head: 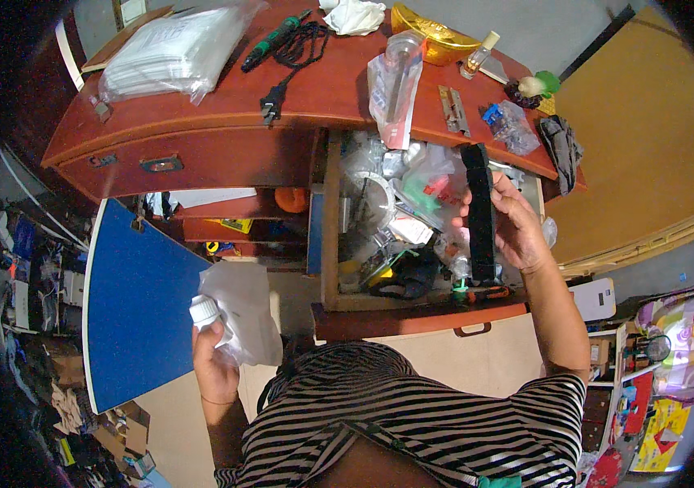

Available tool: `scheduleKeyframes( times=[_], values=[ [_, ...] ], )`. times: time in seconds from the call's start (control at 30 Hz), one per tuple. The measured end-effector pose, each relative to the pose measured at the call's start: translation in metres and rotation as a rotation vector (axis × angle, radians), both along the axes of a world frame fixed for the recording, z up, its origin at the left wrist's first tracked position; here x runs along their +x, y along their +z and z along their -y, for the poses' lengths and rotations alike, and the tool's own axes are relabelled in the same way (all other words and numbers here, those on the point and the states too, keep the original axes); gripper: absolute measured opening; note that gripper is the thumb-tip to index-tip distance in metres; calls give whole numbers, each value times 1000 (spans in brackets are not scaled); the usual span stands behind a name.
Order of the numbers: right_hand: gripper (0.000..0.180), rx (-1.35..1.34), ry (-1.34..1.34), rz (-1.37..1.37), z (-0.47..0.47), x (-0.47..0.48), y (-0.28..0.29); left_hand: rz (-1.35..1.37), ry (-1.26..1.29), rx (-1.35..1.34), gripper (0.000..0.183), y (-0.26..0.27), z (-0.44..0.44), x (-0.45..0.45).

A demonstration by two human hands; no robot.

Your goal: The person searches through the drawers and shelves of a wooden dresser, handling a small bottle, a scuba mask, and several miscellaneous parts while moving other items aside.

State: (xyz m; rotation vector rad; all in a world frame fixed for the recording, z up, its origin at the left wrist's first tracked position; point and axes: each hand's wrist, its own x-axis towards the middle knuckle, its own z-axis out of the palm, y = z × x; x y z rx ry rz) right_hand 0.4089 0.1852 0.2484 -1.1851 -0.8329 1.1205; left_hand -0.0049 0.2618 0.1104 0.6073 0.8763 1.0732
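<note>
In my left hand (215, 366) is a small white bottle with a ribbed cap (204, 310), together with a clear plastic bag (255, 317). That hand is low on the left, in front of the open blue cabinet door (133, 311). My right hand (520, 226) grips a long black strip (480, 213), perhaps fabric, held upright over the pulled-out drawer (330, 244). Jumbled inside the drawer are plastic bags (426, 183), a white protractor-like arc (385, 192) and a dark cloth-like item (411, 274). A screwdriver (490, 294) with an orange and black handle lies by the drawer's front.
On the red wooden desk (212, 110) are a stack of bagged white sheets (170, 55), a green corded soldering iron (276, 39), a gold ingot ornament (432, 36), a small glass bottle (478, 58) and a metal hinge (453, 110). Cardboard boxes (130, 427) stand at lower left.
</note>
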Motion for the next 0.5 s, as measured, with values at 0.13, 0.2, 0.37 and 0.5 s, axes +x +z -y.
scheduleKeyframes(
  times=[0.13,0.2,0.37,0.5],
  values=[
    [27,37,67,512,0,4,2,-9,-3,7,50,-1,-1,-1],
    [20,22,172,776,-1,-8,9,-7,35,-4,47,7,1,3],
    [15,33,477,1226,-11,-29,-5,0,-9,2,46,9,0,5],
    [24,119,538,1563,-11,-33,-15,-35,-33,44,54,-5,-2,-4]
  ],
)
